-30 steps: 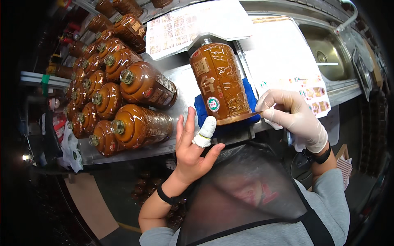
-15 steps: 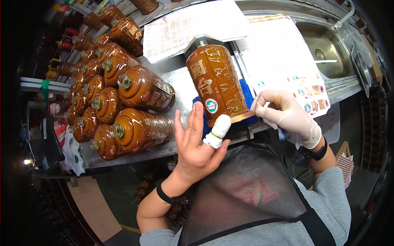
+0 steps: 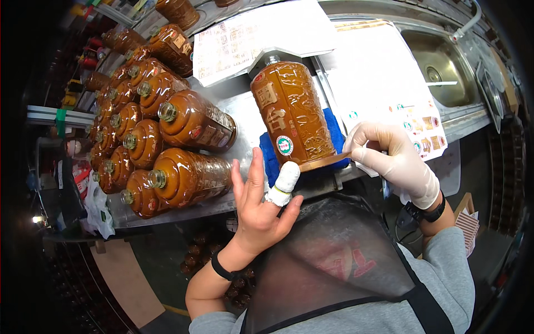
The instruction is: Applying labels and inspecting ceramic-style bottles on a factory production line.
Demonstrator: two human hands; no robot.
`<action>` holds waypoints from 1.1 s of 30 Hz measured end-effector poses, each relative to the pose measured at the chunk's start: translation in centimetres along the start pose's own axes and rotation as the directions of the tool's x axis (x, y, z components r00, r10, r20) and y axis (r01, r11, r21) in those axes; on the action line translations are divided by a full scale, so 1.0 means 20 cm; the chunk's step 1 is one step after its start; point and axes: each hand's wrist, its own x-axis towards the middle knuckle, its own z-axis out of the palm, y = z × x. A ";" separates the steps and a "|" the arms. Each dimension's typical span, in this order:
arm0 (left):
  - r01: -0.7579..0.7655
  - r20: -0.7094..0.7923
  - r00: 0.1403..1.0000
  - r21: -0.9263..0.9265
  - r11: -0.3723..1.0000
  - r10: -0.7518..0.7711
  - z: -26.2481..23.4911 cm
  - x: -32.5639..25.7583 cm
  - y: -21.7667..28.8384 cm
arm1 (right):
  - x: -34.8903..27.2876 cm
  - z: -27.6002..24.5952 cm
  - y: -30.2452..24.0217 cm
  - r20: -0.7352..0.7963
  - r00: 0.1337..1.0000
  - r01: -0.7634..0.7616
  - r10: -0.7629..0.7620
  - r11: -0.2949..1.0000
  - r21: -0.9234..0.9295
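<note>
A brown glazed bottle (image 3: 292,111) with raised patterns, gold characters and a round green-and-white sticker lies tilted, neck away from me, over a blue cloth (image 3: 335,129). My right hand (image 3: 395,161), in a white glove, is closed in a pinch on the end of a thin gold strip (image 3: 325,162). That strip runs along the bottle's base edge. My left hand (image 3: 264,206) is bare except for a white wrapping (image 3: 287,177) on one finger, held by a yellow-green band. Its fingers are spread beside the bottle's lower left corner, holding nothing.
Many similar brown bottles (image 3: 192,175) stand crowded on the metal table at left. Sticker sheets (image 3: 384,72) lie to the right and another printed sheet (image 3: 261,39) behind. A steel sink (image 3: 439,67) is at far right. A clear plastic bag (image 3: 99,209) hangs at the left edge.
My left hand has drawn slightly left and down, away from the bottle's base. The bottle has turned a little to the left. My right hand keeps its pinch on the strip.
</note>
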 end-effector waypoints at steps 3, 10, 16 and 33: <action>-0.027 0.008 1.000 0.037 0.999 0.027 0.00 0.02 0.01 | 0.02 -0.01 0.01 -0.011 0.998 -0.062 0.061 0.995 -0.072; -0.063 0.018 0.998 0.094 0.994 0.062 -0.01 0.11 0.05 | 0.06 0.01 0.06 -0.024 0.999 -0.040 0.037 0.988 -0.146; -0.122 0.009 0.992 0.166 0.979 0.122 -0.03 0.19 0.09 | 0.06 0.01 0.06 -0.016 0.997 -0.080 0.079 0.981 -0.175; -0.105 -0.169 0.978 0.103 0.989 0.121 0.09 0.26 -0.02 | 0.05 0.01 0.02 0.046 0.999 -0.018 0.028 0.980 -0.199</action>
